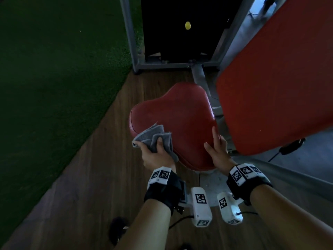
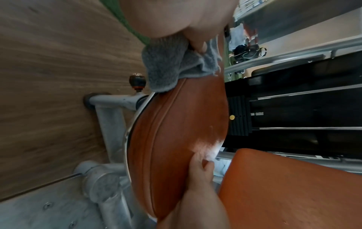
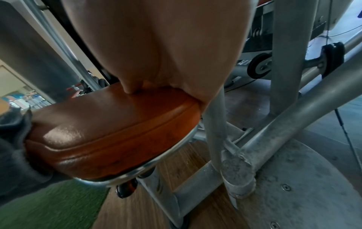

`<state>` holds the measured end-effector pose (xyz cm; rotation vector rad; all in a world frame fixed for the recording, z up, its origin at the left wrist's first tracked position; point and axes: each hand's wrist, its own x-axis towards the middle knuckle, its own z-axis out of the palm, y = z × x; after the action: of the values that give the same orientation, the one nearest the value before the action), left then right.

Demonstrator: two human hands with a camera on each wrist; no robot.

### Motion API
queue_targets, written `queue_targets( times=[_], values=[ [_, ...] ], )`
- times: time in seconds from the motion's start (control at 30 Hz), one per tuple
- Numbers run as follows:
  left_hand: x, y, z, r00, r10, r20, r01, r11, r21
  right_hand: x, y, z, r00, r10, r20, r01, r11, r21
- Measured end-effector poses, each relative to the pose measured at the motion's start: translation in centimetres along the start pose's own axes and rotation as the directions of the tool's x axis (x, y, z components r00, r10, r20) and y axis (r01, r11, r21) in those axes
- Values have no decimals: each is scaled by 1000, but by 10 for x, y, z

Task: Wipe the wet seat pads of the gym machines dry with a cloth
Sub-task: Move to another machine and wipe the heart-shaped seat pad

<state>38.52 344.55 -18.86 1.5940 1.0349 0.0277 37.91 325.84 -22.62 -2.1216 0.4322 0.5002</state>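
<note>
A red heart-shaped seat pad (image 1: 176,121) sits at the centre of the head view, also seen as seat pad (image 2: 176,139) and seat pad (image 3: 109,124). My left hand (image 1: 155,150) grips a bunched grey cloth (image 1: 153,138) against the pad's near-left edge; the cloth (image 2: 168,65) hangs over that edge, and cloth (image 3: 13,139) shows at the far left. My right hand (image 1: 216,147) rests with straight fingers on the pad's near-right edge, thumb on top. A wet sheen (image 2: 205,147) shows near the right hand (image 2: 199,170).
A large red back pad (image 1: 275,73) rises close on the right. The grey machine frame (image 1: 137,42) and black weight stack with a yellow pin (image 1: 188,25) stand behind. Grey frame tubes (image 3: 274,131) run under the seat. Green turf (image 1: 54,69) borders the wooden floor (image 1: 100,168).
</note>
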Motion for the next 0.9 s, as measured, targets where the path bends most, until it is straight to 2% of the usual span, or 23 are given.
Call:
queue_targets(
  times=[0.1,0.27,0.43,0.57,0.67,0.77,0.9],
  values=[
    [6,-2,-5,1000,-10,-4,9,998,-65,1,1,1,1000,-10,-11,10,1000,-1],
    [30,8,-12,998,42,-55,-48,991,-122,2,4,1,1000,-20,-10,20,1000,-3],
    [1,0,-1,998,58,1,-58,998,-18,2,6,1,999,-38,-18,39,999,18],
    [-11,-12,1,998,31,59,-30,999,-22,2,5,0,999,-35,-11,35,999,19],
    [4,-6,-5,1000,21,15,-21,998,-58,1,5,-1,999,-33,-3,33,999,22],
    [21,0,-8,996,73,-43,-76,994,-82,2,5,-1,999,-42,0,42,998,37],
    [16,-8,-4,991,130,-29,-130,991,25,0,5,-2,999,-51,9,50,998,45]
  ],
)
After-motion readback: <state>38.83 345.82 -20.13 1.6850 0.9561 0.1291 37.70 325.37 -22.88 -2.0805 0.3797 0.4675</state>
